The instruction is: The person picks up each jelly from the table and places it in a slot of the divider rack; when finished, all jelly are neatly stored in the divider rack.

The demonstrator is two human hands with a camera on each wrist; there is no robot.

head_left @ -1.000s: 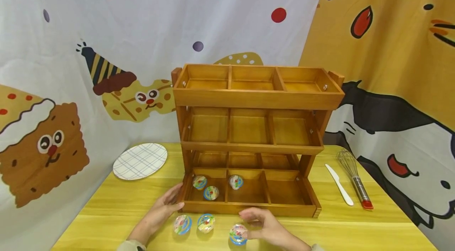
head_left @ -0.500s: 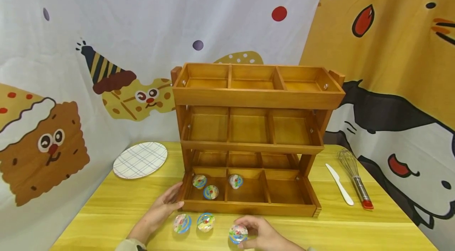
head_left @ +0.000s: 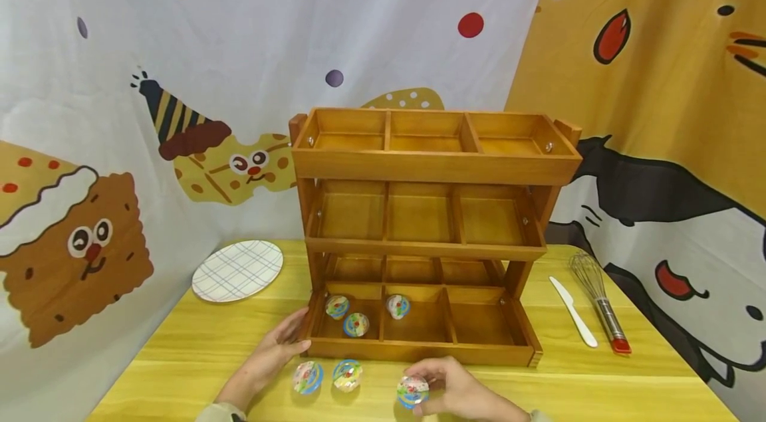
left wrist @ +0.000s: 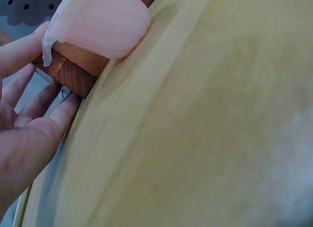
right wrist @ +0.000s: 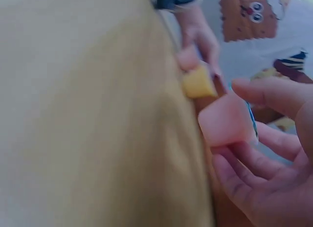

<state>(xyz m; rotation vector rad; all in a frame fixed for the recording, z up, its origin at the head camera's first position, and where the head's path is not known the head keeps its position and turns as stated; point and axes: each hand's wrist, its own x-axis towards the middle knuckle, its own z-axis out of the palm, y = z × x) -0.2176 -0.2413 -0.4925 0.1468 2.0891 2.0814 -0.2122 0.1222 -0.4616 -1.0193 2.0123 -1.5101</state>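
Observation:
My right hand (head_left: 450, 387) pinches a pink jelly cup (right wrist: 226, 120) with a printed lid between thumb and fingers, low in front of the wooden rack (head_left: 419, 350). My left hand (head_left: 270, 354) holds the rack's lower left front corner, thumb at the front and fingers along the side. A pink jelly cup (head_left: 308, 377) and a yellow jelly cup (head_left: 347, 375) stand on the table beside the left hand. In the bottom tier, two jelly cups (head_left: 356, 324) lie in the left compartment and one jelly cup (head_left: 397, 306) in the middle one.
The rack has three tiers with divided compartments. A white checked plate (head_left: 238, 271) lies at the back left of the table (head_left: 604, 395). To the right of the rack lie a white knife (head_left: 573, 312) and a whisk (head_left: 601, 302) with a red handle end.
My right hand has closed its fingers round the jelly cup and shifted it slightly to the right. The left hand stays at the rack's corner.

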